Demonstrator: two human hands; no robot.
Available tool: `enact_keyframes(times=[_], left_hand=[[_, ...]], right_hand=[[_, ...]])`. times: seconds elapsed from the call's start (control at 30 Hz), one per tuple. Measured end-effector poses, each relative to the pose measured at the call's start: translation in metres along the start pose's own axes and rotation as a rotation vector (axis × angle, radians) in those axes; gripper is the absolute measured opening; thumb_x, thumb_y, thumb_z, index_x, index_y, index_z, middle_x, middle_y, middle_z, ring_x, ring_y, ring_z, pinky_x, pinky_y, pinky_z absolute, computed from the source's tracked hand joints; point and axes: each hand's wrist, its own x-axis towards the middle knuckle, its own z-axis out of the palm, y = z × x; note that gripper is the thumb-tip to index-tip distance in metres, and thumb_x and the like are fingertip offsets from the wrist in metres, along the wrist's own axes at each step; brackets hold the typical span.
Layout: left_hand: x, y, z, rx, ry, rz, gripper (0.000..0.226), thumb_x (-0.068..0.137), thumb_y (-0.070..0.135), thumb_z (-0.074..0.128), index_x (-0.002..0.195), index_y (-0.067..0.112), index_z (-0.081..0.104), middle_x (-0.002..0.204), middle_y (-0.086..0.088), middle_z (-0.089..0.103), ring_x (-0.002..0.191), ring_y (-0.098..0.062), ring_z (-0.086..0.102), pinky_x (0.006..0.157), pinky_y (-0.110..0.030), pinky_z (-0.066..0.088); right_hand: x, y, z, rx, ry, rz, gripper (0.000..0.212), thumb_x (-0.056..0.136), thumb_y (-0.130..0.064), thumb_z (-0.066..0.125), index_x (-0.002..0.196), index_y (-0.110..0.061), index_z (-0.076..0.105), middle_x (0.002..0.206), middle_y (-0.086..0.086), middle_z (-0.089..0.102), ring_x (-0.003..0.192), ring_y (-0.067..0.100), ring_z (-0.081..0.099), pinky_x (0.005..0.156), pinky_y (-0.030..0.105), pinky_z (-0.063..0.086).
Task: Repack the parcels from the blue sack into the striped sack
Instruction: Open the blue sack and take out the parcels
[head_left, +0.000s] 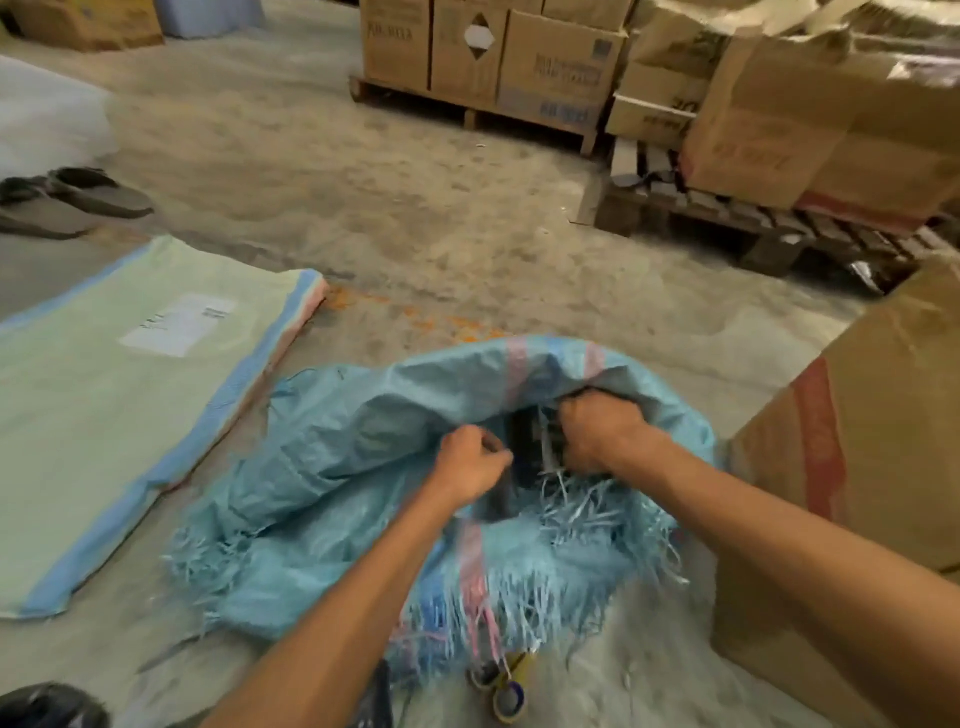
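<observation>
The blue sack (337, 447) lies crumpled on the floor in front of me, its frayed mouth facing me. My left hand (470, 462) is closed on the sack's edge at the mouth. Inside the opening, my right hand (597, 434) grips a dark parcel (524, 441), which is mostly hidden. The striped sack (119, 395), pale green with blue and pink edge stripes and a white label, lies flat on the floor to the left.
A large cardboard box (857, 493) stands close at my right. Pallets stacked with cardboard boxes (519, 62) fill the back and right. A pair of sandals (78, 200) sits at far left. Tape rolls (506, 691) lie by the sack's near fringe.
</observation>
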Motion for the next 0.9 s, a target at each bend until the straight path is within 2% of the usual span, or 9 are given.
enact_keyframes(times=[0.1,0.27,0.37,0.43,0.5,0.57,0.7,0.83,0.9], left_hand=[[0.035,0.014,0.023,0.014,-0.023,-0.043,0.032,0.091,0.027,0.062,0.105,-0.001,0.067,0.109,-0.022,0.069,0.104,-0.034,0.064,0.08,-0.034,0.049],[0.071,0.02,0.05,0.109,-0.134,-0.178,0.077,0.078,0.067,0.044,0.125,0.009,0.062,0.132,-0.017,0.061,0.116,-0.032,0.06,0.1,-0.039,0.049],[0.079,0.02,0.058,0.107,-0.143,-0.206,0.07,0.072,0.071,0.061,0.108,0.011,0.065,0.119,-0.012,0.066,0.106,-0.029,0.064,0.085,-0.03,0.051],[0.083,0.02,0.063,0.077,-0.146,-0.227,0.068,0.074,0.063,0.073,0.113,0.009,0.061,0.118,-0.013,0.064,0.105,-0.028,0.062,0.078,-0.028,0.048],[0.087,0.018,0.067,0.059,-0.11,-0.243,0.076,0.073,0.055,0.078,0.128,0.009,0.054,0.127,-0.012,0.06,0.107,-0.027,0.06,0.087,-0.03,0.05],[0.086,0.017,0.068,0.029,-0.104,-0.288,0.091,0.069,0.055,0.081,0.14,0.012,0.044,0.137,-0.011,0.053,0.114,-0.027,0.056,0.095,-0.029,0.05],[0.079,0.024,0.069,-0.099,-0.138,-0.351,0.099,0.067,0.043,0.084,0.146,0.006,0.036,0.14,-0.013,0.051,0.119,-0.031,0.057,0.098,-0.033,0.051],[0.07,0.033,0.065,-0.273,-0.154,-0.361,0.084,0.06,0.025,0.086,0.132,0.001,0.05,0.111,-0.015,0.066,0.089,-0.029,0.069,0.074,-0.042,0.061],[0.062,0.039,0.059,-0.281,-0.156,-0.362,0.062,0.074,0.013,0.081,0.124,0.002,0.046,0.095,-0.014,0.061,0.072,-0.024,0.064,0.052,-0.031,0.058]], right_hand=[[0.011,0.019,-0.001,-0.081,-0.015,0.083,0.047,0.098,-0.024,0.056,0.143,-0.016,0.05,0.145,0.007,0.053,0.133,0.028,0.05,0.107,0.04,0.043],[0.045,0.048,0.005,-0.137,-0.059,0.057,0.051,0.096,-0.029,0.057,0.144,-0.016,0.049,0.149,0.01,0.049,0.134,0.031,0.048,0.113,0.041,0.039],[0.064,0.06,0.01,-0.198,-0.078,-0.054,0.063,0.094,-0.035,0.055,0.151,-0.013,0.037,0.15,0.015,0.046,0.136,0.033,0.045,0.117,0.041,0.032],[0.066,0.067,0.011,-0.218,-0.081,-0.152,0.072,0.092,-0.029,0.058,0.155,-0.019,0.023,0.148,0.015,0.047,0.135,0.033,0.047,0.115,0.042,0.034],[0.062,0.067,0.013,-0.338,-0.01,-0.265,0.067,0.093,-0.025,0.059,0.153,-0.031,0.03,0.151,0.011,0.043,0.139,0.032,0.042,0.116,0.043,0.034],[0.059,0.061,0.02,-0.542,0.049,-0.336,0.047,0.101,-0.029,0.05,0.148,-0.028,0.044,0.159,0.011,0.03,0.147,0.032,0.027,0.12,0.045,0.025],[0.059,0.049,0.03,-0.675,0.022,-0.432,0.049,0.104,-0.029,0.043,0.152,-0.02,0.038,0.162,0.006,0.026,0.152,0.03,0.015,0.124,0.049,0.01],[0.058,0.056,0.026,-0.74,0.074,-0.477,0.046,0.1,-0.023,0.051,0.146,-0.023,0.047,0.155,0.005,0.041,0.149,0.03,0.027,0.122,0.051,0.02],[0.052,0.056,0.023,-0.772,0.039,-0.439,0.045,0.1,-0.024,0.051,0.145,-0.023,0.047,0.152,0.004,0.045,0.147,0.029,0.03,0.121,0.049,0.021]])
